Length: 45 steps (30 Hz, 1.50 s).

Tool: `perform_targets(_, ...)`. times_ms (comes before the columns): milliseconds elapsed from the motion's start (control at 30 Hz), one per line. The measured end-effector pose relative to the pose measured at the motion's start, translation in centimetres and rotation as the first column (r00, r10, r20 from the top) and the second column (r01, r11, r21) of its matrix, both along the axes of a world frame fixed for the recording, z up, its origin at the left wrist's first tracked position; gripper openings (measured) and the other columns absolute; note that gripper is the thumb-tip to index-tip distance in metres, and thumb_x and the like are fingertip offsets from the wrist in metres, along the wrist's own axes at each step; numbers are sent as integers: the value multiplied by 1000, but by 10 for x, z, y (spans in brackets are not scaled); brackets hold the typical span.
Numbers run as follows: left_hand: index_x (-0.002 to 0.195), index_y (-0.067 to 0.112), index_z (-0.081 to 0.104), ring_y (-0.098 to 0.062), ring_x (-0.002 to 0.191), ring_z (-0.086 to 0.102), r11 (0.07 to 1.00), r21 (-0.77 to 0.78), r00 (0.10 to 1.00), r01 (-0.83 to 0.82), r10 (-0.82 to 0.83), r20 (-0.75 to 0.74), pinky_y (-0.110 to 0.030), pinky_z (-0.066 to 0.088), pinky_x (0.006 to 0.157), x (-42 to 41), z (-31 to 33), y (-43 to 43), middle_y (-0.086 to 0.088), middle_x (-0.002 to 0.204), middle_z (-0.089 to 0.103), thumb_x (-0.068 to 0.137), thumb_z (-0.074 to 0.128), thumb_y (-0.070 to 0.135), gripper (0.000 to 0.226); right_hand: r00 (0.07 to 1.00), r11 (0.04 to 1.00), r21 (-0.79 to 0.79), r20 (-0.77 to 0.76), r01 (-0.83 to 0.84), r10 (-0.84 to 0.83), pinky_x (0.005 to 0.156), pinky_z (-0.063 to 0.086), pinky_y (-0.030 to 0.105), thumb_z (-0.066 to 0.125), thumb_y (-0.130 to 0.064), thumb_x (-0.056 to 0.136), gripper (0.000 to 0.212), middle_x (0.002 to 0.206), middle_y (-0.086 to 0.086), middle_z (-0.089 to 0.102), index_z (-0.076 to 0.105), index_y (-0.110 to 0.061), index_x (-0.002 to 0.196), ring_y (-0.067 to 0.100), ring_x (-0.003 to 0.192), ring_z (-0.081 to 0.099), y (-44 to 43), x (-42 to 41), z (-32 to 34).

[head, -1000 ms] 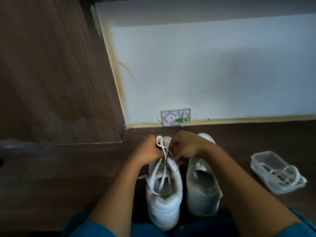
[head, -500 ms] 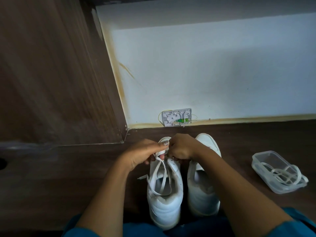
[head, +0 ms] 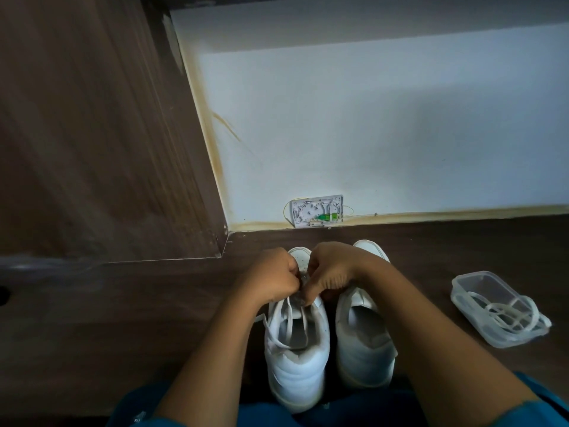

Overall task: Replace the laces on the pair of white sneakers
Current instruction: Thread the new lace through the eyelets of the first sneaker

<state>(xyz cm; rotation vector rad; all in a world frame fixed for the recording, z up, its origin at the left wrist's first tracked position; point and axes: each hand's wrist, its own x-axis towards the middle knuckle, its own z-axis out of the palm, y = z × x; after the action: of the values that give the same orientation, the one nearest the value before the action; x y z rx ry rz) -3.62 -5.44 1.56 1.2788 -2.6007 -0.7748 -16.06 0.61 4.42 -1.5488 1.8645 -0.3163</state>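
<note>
Pointing toes at wall [head: 369, 134], sneakers [head: 297, 365] parallel; left hand [head: 271, 275], right hand [head: 332, 272] pinch lace [head: 286, 315].

Left hand [head: 271, 275] and right hand [head: 331, 272] grip lace [head: 288, 315]; sneakers [head: 297, 374] side by side.

The floor [head: 123, 318] left of the sneakers [head: 295, 374] lies open up to the wooden panel [head: 92, 134] — rightward a plastic container [head: 462, 282] sits near; the wall [head: 369, 134] closes the far edge.

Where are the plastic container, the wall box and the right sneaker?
plastic container [head: 489, 283]: head view, bare far end.
wall box [head: 317, 211]: head view, middle of its face.
right sneaker [head: 365, 362]: head view, heel.
</note>
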Motion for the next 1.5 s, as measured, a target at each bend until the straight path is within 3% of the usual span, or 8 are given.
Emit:
perform_targets(267,63,21,64,-6,50,40,964,257,995,73,-52,-89,-18,31,50,21,12,-4,12,46,50,79,58,-4,31,992,999,-16,124,29,-27,70,57,31,86,-17,63,32,74,10,64,71,1,84,18,63,63,2,-7,-3)
perform_targets(533,51,14,53,-10,46,33,971,240,991,13,19,-131,-23,25,51,13,6,-3,4,44,37,75,67,7,28,996,1000,-21,94,8,-6,46,42,14,86,-21,64,38,72,2,61,68,-6,94,9,56,57,5,-6,1)
perform_targets(800,88,5,72,4,48,49,983,168,960,-68,110,-258,-11,38,48,10,-10,-10,-3,76,70,81,62,-3,15,973,997,-21,217,80,-73,57,56,23,72,-11,81,25,73,5,62,68,1,102,16,63,62,-1,-10,-10)
perform_targets(1000,84,7,73,-7,57,53,991,114,971,-74,98,-220,-20,43,60,4,-22,-15,-13,81,72,78,62,-4,17,984,979,-193,-175,-64,30,67,48,30,61,-14,80,17,80,16,69,72,-1,80,29,78,66,-12,1,-17)
perform_targets(1133,91,4,74,-3,58,55,992,107,970,-59,83,-229,-17,45,60,5,-22,-16,-10,84,72,82,59,-6,20,924,978,-171,-378,-119,47,57,38,25,56,-18,84,23,68,11,56,62,-1,69,25,66,53,-15,6,-16)
perform_targets(1200,89,2,74,8,48,48,993,104,968,-51,75,-238,-10,40,52,7,-23,-17,-11,82,72,81,59,-7,19,921,984,-141,-388,-110,48,54,39,24,54,-18,87,26,68,10,57,60,-4,66,25,68,54,-15,4,-17)
perform_targets(1333,88,2,73,4,45,45,989,134,971,-60,89,-223,-12,39,50,8,-24,-20,-1,62,65,79,59,-11,21,942,987,-83,-318,-139,106,76,50,32,54,-7,84,22,100,14,69,70,-1,97,27,89,64,-16,-3,-18)
perform_targets(1500,80,4,70,-8,53,51,987,152,979,-54,82,-188,-20,44,56,9,-21,-20,1,58,58,77,52,-15,26,949,969,-156,-282,-189,139,65,43,23,62,-6,81,21,98,9,70,71,-9,99,21,87,62,-12,-9,-16)
